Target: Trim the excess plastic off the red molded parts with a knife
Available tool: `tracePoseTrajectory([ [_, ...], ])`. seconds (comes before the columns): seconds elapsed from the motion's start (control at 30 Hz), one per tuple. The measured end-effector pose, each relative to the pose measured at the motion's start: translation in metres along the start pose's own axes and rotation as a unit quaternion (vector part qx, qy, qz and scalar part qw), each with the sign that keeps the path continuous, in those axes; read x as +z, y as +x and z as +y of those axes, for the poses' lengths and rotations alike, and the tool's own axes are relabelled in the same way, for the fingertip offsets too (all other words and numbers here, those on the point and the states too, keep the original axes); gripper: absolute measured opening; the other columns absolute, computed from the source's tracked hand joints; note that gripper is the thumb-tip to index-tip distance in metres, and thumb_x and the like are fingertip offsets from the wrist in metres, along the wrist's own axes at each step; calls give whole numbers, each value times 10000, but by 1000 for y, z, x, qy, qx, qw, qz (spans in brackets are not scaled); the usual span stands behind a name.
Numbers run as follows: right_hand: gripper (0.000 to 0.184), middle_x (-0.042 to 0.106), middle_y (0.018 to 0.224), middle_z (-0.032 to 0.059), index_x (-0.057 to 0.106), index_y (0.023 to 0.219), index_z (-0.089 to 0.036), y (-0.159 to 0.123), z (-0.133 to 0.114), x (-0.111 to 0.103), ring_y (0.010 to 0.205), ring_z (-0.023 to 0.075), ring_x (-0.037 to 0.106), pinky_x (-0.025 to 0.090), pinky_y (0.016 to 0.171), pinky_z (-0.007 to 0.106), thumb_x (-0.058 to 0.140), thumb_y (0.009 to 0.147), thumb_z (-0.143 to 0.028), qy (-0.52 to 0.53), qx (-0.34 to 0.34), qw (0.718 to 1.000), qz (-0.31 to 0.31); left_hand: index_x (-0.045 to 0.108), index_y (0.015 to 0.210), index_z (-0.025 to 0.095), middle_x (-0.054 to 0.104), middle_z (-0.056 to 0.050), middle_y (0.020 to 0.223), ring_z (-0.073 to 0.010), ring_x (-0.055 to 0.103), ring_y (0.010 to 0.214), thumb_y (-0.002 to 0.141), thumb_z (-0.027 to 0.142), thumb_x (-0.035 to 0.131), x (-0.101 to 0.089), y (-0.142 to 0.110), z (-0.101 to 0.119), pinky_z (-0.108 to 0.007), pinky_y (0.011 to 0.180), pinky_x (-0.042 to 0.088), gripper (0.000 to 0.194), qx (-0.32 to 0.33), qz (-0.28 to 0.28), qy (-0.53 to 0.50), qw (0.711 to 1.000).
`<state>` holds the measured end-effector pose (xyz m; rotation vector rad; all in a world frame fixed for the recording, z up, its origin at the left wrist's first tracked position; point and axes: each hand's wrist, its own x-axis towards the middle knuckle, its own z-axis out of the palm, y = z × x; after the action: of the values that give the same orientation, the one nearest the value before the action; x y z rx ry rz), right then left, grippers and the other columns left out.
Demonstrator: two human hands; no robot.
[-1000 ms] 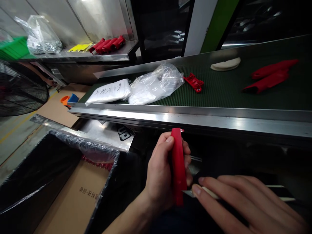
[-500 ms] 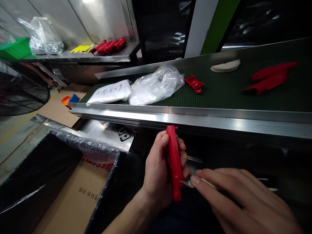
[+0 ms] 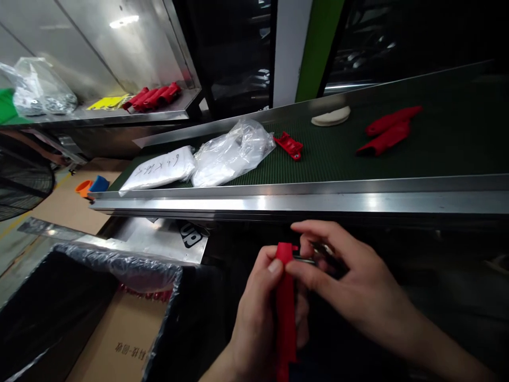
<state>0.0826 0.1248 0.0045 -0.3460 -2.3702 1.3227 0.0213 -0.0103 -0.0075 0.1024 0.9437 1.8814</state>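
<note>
My left hand (image 3: 254,313) is closed around a long, narrow red plastic part (image 3: 285,307), held upright below the conveyor's front rail. Its thumb presses near the part's top end. My right hand (image 3: 358,286) has come up beside that same end, its thumb touching the part and its index finger bent above a small tab there. Tucked in the right fingers is a slim knife (image 3: 326,249), mostly hidden and blurred. The lower end of the red part runs down to the bottom of the view.
On the green conveyor belt (image 3: 318,162) lie white plastic-wrapped packs (image 3: 159,168), a small red piece (image 3: 289,146), a cream curved piece (image 3: 331,116) and two red shells (image 3: 387,130). A black-lined box (image 3: 175,286) stands at left. More red parts (image 3: 153,98) rest on the metal shelf.
My right hand has moved from the part's lower end, where the knife tip touched it, up to its top end. The red part sits lower in view, and the camera has turned right.
</note>
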Motion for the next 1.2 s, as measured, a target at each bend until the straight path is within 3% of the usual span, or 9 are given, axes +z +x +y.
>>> tracePoseTrajectory([
  [0.07,87,636,789,-52,652,929,-253,7,-3,-3,683,59,609,496,601,127,596,944,-317,38,8,999,-25,494,995,210,532,33,722,-41,415,391,865,428,633,-4,-1,-6,-131,340,377,289,-7,-33,3,999],
  [0.13,184,622,716,-54,641,827,-228,11,-5,-7,624,54,583,473,566,128,543,970,-289,64,13,997,-34,486,981,212,541,27,811,-25,432,407,774,330,732,-7,-1,-8,-124,349,383,343,-6,-37,21,999],
  [0.23,118,681,830,-32,648,1010,-244,10,0,-12,691,72,646,511,597,120,557,966,-305,65,26,997,21,457,919,203,513,46,757,-10,414,392,786,280,725,-9,-1,-7,-110,364,362,309,-1,-13,77,997],
  [0.3,260,698,961,3,599,1184,-259,6,7,-17,825,112,690,554,671,148,605,941,-349,47,28,997,54,433,886,202,479,62,709,-8,395,393,804,285,724,-9,-2,-4,-112,375,364,313,0,5,106,994],
  [0.4,367,667,1110,24,532,1305,-281,-3,14,-25,988,143,675,570,779,195,602,947,-324,-10,-9,1000,24,418,880,207,448,76,689,-5,375,395,817,301,738,-6,-3,0,-111,375,357,339,-10,15,121,992],
  [0.53,408,620,1166,29,568,1295,-257,-13,14,-29,1058,140,601,500,876,274,506,940,-64,-136,-161,977,-6,420,888,207,440,75,740,1,395,420,833,291,734,-3,-4,4,-104,382,362,330,-5,27,115,993],
  [0.63,437,610,1163,77,579,1304,-179,-17,12,-26,1074,183,569,448,889,365,491,916,0,-208,-223,952,4,425,905,210,443,80,738,-1,413,417,842,292,732,-2,-4,5,-102,382,369,324,4,25,106,994],
  [1.03,446,619,1158,144,594,1294,-102,-16,14,-25,1056,253,577,438,831,416,514,880,42,-241,-275,931,-1,425,927,214,458,81,726,-2,446,400,868,284,714,-5,-7,1,-82,368,376,304,14,3,71,997],
  [1.2,433,642,1151,93,605,1299,-164,-11,23,-29,1006,220,597,448,823,393,560,898,-6,-259,-239,934,56,420,916,217,474,74,741,3,419,393,864,243,709,-11,-8,-6,-84,356,389,295,40,-65,22,997],
])
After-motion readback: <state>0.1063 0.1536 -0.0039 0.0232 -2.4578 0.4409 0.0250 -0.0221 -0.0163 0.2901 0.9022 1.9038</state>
